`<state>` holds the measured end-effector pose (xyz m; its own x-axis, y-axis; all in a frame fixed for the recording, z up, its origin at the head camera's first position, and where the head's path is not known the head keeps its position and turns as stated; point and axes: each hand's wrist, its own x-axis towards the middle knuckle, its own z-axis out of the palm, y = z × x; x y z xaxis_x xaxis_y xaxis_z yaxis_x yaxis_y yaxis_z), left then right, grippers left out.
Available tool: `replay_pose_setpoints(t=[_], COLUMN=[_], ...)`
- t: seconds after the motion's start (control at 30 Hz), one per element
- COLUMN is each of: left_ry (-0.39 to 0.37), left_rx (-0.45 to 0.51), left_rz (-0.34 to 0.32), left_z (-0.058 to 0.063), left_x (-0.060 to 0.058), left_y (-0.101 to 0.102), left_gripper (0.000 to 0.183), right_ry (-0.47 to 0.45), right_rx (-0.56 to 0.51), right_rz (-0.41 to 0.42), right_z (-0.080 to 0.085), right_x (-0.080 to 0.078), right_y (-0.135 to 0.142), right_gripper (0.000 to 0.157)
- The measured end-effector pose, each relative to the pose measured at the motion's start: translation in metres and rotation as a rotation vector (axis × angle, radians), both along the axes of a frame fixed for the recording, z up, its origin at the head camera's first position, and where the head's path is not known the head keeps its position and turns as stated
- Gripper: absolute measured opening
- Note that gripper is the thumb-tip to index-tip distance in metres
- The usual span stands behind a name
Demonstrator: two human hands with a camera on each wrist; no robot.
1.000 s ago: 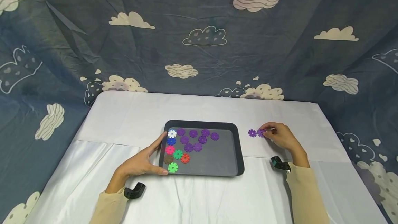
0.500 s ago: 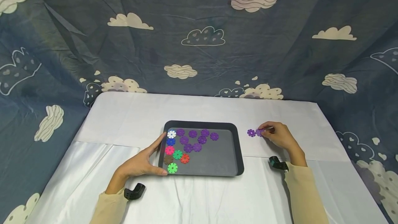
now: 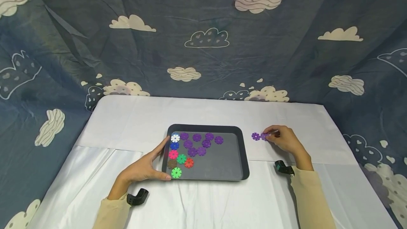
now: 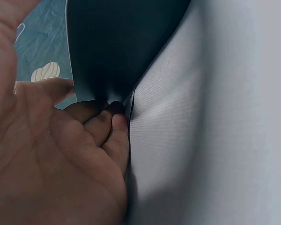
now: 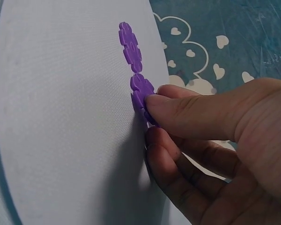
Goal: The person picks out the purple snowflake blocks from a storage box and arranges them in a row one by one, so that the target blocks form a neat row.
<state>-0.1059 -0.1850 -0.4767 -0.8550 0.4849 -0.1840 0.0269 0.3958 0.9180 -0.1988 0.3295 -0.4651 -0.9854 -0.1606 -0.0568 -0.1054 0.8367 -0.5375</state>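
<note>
Near the right side of the table, my right hand (image 3: 284,140) pinches a purple notched snowflake disc (image 5: 141,90) between thumb and fingers. A second purple snowflake disc (image 3: 255,136) meets it edge to edge on the left; whether the two are linked I cannot tell. My left hand (image 3: 142,165) holds the left end of a dark grey tray (image 3: 219,170), thumb at the front corner and index finger along the side. In the left wrist view, its other fingers (image 4: 103,129) bend against the tray's outer wall.
Several purple discs (image 3: 201,151) lie in the tray's back left part. White (image 3: 175,138), blue (image 3: 174,145), pink, brown, teal, red and bright green (image 3: 176,172) ones lie near its left wall. A white cloth (image 3: 213,200) covers the table; a cloud-patterned curtain (image 3: 146,56) hangs behind.
My right hand has shifted very slightly left together with the two purple discs. The left hand keeps its place at the tray, and the tray's contents look the same.
</note>
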Motion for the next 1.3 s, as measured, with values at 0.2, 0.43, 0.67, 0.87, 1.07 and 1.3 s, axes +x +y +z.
replay_pose_setpoints(t=[0.2, 0.43, 0.67, 0.87, 1.07, 1.3], left_ry=[-0.005, -0.001, -0.004, -0.004, -0.003, -0.006], left_rx=[0.008, 0.014, 0.013, 0.006, 0.004, 0.005], left_rz=[-0.001, 0.000, 0.004, 0.003, 0.003, 0.007], left_z=[-0.001, -0.001, -0.001, 0.000, 0.001, 0.001], left_x=[0.000, 0.000, 0.000, -0.001, -0.001, 0.000], left_y=[0.000, -0.001, 0.000, 0.000, 0.000, 0.000], left_gripper=[0.127, 0.127, 0.127, 0.128, 0.128, 0.128], right_ry=[-0.008, -0.013, -0.002, 0.002, 0.016, 0.038], right_rx=[0.000, 0.004, 0.012, 0.015, -0.005, -0.033], right_rz=[0.002, -0.004, 0.000, 0.008, 0.014, 0.067], right_z=[0.000, -0.001, -0.001, 0.001, 0.007, 0.017], right_x=[0.001, -0.001, -0.001, 0.000, 0.001, 0.000], right_y=[0.000, -0.001, -0.001, 0.000, -0.003, -0.013], right_gripper=[0.019, 0.021, 0.020, 0.021, 0.021, 0.021])
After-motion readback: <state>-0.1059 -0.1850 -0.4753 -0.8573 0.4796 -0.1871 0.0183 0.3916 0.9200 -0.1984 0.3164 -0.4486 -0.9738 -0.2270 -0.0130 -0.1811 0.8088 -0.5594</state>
